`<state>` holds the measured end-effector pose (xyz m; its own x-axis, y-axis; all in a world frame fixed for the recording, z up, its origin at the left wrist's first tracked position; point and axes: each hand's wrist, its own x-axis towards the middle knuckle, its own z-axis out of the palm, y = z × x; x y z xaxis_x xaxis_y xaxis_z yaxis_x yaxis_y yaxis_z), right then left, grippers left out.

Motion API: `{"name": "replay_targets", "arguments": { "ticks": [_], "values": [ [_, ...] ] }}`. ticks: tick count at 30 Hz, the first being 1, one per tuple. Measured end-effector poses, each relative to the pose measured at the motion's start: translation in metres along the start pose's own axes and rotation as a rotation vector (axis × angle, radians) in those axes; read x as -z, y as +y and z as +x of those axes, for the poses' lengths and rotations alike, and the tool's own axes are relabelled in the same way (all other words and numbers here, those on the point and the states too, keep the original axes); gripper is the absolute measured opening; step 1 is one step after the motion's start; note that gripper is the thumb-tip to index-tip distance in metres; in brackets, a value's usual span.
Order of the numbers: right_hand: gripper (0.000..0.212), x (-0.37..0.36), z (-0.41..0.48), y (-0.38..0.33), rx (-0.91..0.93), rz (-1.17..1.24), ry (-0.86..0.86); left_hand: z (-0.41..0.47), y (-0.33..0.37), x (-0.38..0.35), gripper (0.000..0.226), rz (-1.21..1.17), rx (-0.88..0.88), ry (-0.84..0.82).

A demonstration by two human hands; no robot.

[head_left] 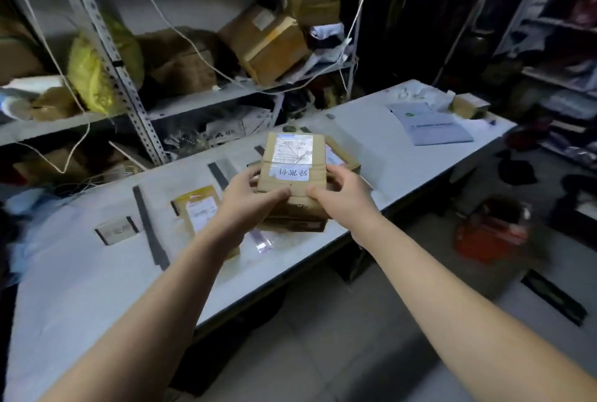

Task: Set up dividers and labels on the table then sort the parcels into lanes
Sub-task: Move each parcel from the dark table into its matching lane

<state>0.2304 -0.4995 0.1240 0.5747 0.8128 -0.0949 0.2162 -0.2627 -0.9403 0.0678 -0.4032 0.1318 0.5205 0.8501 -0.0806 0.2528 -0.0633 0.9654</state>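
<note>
Grasped by the left hand [245,204] and right hand [347,198], the parcel [292,156] is best lowered level — squarely between the dividers [147,224]

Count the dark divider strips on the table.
3: a long strip left of the yellow parcel, a second strip right of it, a short piece beside the held box. More may be hidden.
</note>
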Motion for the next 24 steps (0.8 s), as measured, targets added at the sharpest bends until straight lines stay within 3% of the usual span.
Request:
{"name": "replay_targets", "arguments": {
  "ticks": [3, 9, 15, 20, 24],
  "values": [
    [0.039, 0.057, 0.019, 0.026, -0.048, -0.007, 0.043, 0.025, 0.004, -0.063, 0.051, 0.042, 0.028, -0.042],
    [0.047, 0.111, 0.084, 0.054, -0.086, -0.053, 0.028, 0.08, 0.0, -0.14, 0.059, 0.096, 0.058, -0.014],
    [0.036, 0.12, 0.17, 0.065, -0.098, -0.068, -0.057, 0.162, -0.018, -0.166, 0.061, 0.152, 0.108, 0.052],
    [0.052, 0.118, 0.246, 0.068, -0.126, -0.112, -0.121, 0.219, -0.016, -0.179, 0.042, 0.171, 0.13, 0.086],
    [0.052, 0.115, 0.298, 0.081, -0.12, -0.101, -0.178, 0.256, -0.023, -0.188, 0.045, 0.206, 0.169, 0.161]
  ]
}}
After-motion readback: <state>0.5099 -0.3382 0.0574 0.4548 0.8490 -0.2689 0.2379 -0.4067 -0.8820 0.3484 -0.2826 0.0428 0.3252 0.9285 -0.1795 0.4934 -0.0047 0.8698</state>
